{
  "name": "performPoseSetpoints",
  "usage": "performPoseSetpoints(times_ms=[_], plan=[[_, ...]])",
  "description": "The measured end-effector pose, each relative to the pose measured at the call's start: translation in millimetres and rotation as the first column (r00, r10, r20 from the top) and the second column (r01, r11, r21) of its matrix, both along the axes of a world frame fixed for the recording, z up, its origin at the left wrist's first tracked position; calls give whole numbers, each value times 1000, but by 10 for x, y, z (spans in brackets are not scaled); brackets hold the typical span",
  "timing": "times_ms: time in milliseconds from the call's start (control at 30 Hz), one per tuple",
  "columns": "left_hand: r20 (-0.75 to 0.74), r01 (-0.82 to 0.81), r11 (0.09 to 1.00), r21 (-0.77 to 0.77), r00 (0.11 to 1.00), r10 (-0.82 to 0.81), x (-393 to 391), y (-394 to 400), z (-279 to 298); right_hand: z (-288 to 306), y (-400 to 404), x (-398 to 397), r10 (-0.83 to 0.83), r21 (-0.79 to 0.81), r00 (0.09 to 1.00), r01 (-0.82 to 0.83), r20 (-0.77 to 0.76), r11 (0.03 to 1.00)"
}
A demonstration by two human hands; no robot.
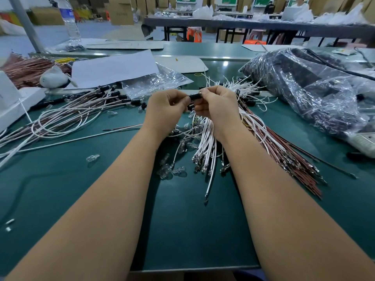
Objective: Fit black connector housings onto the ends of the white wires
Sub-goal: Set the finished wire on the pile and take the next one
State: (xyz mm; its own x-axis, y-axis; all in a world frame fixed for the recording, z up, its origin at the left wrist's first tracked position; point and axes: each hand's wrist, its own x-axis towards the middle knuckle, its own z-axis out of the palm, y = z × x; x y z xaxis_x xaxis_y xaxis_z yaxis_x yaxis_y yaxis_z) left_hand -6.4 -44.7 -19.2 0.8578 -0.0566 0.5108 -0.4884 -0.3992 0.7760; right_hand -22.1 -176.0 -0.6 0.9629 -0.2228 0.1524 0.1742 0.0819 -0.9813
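My two hands meet above the green table, just past its middle. Between them is a black connector housing (195, 96): my right hand (218, 107) curls round its right end, and my left hand (166, 110) pinches its left end with curled fingers. Whether a wire end sits in the housing is hidden by my fingers. Under my right hand lies a bundle of white wires (207, 142) with metal terminals pointing toward me. Beside it on the right lies a bundle of brown wires (288, 155).
Wires fitted with black housings (113, 98) are piled at the left. Small clear glass bulbs (172, 171) lie scattered near the middle. A clear bag of black parts (304, 88) fills the right side. White paper (113, 67) and a water bottle (70, 21) stand at the back left.
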Motion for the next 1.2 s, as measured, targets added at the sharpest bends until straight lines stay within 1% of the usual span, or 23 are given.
performPoseSetpoints(times_ms=[67,133,200,300,333,400,433,467,500,533,567,600,633,667,700,733,767,833,867,900,1033,1100,1200], plan=[[97,-75,988,137,993,62,-2,19,30,17,7,-13,-9,-56,999,11,33,998],[154,-118,961,250,985,81,-6,46,63,16,14,-18,-33,-79,997,39,71,996],[134,-99,949,298,989,61,-5,109,90,7,2,-12,-73,-52,992,79,100,996],[53,-81,918,389,996,66,14,294,115,10,-34,4,-133,55,985,127,112,990],[47,-95,902,421,995,83,14,348,132,11,-43,4,-146,63,983,140,109,988],[122,-209,873,441,977,173,7,428,177,9,-45,4,-169,-3,980,170,106,985],[193,-316,862,396,947,258,7,466,204,8,-40,4,-188,-64,976,195,111,979],[274,-440,840,319,891,363,12,515,231,7,-36,3,-215,-132,969,231,124,964],[342,-559,794,239,814,470,12,572,258,8,-33,2,-251,-203,957,277,145,939],[376,-658,731,181,733,566,12,638,274,10,-32,4,-292,-277,941,330,172,902],[372,-738,655,163,660,652,20,706,276,10,-39,9,-332,-353,922,384,201,853],[335,-800,570,190,598,728,38,778,266,5,-50,14,-368,-428,902,431,225,795],[266,-834,494,246,548,793,55,834,247,0,-67,21,-399,-494,884,467,243,733],[174,-833,455,316,522,835,63,861,224,-13,-91,28,-418,-556,873,483,250,676],[92,-806,461,371,526,846,63,867,207,-25,-116,36,-423,-621,872,477,246,622],[43,-776,483,406,544,838,62,850,195,-43,-137,45,-419,-699,880,445,226,559],[24,-745,508,432,573,820,71,816,184,-59,-152,51,-409,-790,892,387,191,476],[37,-690,551,470,639,768,92,726,163,-83,-146,47,-393,-941,915,207,89,269],[56,-661,567,491,674,737,97,667,153,-90,-133,36,-389,-971,919,143,58,193],[70,-628,584,514,709,701,105,606,142,-92,-118,21,-382,-981,922,119,52,154],[73,-488,639,594,824,562,118,391,85,-71,-83,-18,-331,-984,939,141,98,109],[62,-421,673,609,871,488,132,336,54,-50,-80,-38,-324,-983,941,144,99,118],[24,-336,737,586,917,399,154,306,15,-47,-82,-46,-334,-979,938,149,95,139]])
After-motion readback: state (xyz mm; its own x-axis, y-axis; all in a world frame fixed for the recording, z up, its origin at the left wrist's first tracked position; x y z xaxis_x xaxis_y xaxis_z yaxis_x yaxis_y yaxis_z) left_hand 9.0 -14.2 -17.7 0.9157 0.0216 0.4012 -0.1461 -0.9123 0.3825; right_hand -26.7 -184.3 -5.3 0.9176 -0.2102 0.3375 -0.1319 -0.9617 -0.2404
